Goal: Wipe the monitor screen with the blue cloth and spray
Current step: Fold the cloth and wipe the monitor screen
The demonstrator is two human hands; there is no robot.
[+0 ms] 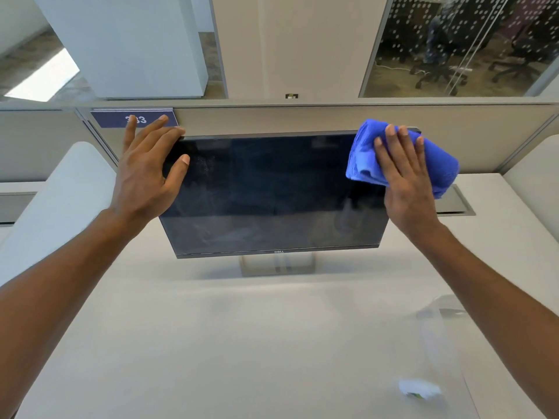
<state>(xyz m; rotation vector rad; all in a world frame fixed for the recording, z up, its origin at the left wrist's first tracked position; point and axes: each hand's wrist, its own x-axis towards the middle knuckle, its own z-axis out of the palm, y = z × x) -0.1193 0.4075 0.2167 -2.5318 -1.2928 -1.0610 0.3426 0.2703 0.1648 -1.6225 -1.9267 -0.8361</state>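
A: Where's the monitor (273, 195)?

B: Upright on the desk (211, 328), at the far side, backed against a grey partition (302, 117). The screen is dark, with pale smears in its upper left and lower areas.

A: And the blue cloth (367, 152)?

B: Bunched up at the screen's top right corner. The right hand (406, 182) lies flat over it, fingers straight and together, pressing it against the glass and the right edge of the frame.

A: So that grip is wide, not a fist?

B: Yes, an open palm laid on the cloth; I can't see whether the thumb tucks under any fold.

A: The other hand?

B: The left hand (145, 170) is on the top left corner of the monitor. Its fingers are spread and reach over the top edge, and the thumb rests on the face of the screen. The grip is loose and open, bracing the corner, with nothing else in it.

A: Any spray around?

B: Near right on the desk stands a clear spray bottle (438, 337), very blurred and partly behind the right forearm. A small whitish thing with a green speck (419, 390) lies just nearer than it; I can't tell what it is.

A: What's behind the left fingers?

B: A purple number sign (115, 119) on the partition, its digits partly hidden. Farther right, a metal cable tray (456, 204) is set into the desk beside the cloth.
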